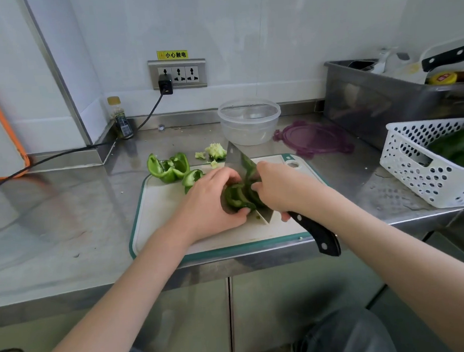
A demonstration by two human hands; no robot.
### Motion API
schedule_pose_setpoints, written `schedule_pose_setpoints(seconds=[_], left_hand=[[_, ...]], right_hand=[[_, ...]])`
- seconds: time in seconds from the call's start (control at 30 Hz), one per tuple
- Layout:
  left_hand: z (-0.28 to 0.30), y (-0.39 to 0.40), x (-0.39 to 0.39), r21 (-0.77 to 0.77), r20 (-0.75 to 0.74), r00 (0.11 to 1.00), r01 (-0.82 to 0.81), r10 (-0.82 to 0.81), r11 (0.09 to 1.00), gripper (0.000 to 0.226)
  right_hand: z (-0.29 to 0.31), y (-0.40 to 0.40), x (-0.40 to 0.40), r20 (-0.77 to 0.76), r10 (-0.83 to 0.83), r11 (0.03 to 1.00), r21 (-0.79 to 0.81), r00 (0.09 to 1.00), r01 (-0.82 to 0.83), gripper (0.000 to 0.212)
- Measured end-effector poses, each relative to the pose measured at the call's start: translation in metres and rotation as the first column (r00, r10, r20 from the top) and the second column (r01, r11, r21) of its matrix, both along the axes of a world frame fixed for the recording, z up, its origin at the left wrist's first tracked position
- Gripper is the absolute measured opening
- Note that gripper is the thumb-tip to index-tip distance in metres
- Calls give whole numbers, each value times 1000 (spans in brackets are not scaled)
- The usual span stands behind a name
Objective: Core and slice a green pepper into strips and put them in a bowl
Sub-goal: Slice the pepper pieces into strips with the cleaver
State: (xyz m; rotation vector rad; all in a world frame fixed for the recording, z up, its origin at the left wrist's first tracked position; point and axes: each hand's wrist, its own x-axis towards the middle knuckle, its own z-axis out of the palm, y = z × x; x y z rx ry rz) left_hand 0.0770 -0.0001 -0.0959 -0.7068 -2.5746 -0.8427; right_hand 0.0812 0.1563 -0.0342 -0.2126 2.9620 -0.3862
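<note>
On the cutting board (159, 208) our left hand (211, 204) cups pepper strips (239, 196) against the cleaver (245, 172) — our right hand (284, 188) apparently grips its handle.

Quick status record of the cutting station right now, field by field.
left hand: gathers pepper strips against the blade
right hand: grips knife, also touching the strips
board: uncut pepper pieces at far left corner
core: on counter behind board
bowl: appears empty, lid beside it
</note>
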Motion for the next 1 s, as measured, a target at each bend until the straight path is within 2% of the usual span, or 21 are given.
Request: schedule_pose_setpoints(seconds=[0.1,0.17,0.33,0.53,0.67,0.77,0.87,0.93,1.0], left_hand=[[1,-2,1,34,27,1000,-1,0,999,43],[0,-4,0,20,23,1000,7,-8,1000,37],[-2,-5,-2,-16,19,999,33,-33,999,30],[0,-9,-1,-70,-30,999,-40,38,997,48],[2,-13,-2,-131,-34,991,-129,126,983,49],[0,-13,-5,-146,-5,991,-134,135,980,42],[-2,-12,-6,-107,-16,990,-145,144,984,47],[-3,-11,-6,-70,-16,989,-147,147,987,53],[-3,-10,-6,-55,-21,990,-141,140,988,60]], right_hand=[[3,16,-6,-35,-80,995,-70,996,77,23],[8,30,-4,-43,-136,983,-132,990,130,20],[22,40,12,-77,-140,941,-322,987,108,12],[16,25,13,-14,-70,984,-162,997,67,19],[13,25,17,-19,-79,973,-221,997,73,11],[16,25,20,-7,-97,959,-268,995,92,16],[19,24,21,44,-138,963,-226,989,145,44],[19,25,22,19,-119,954,-274,993,119,32],[18,24,24,-8,-105,949,-300,994,97,31]])
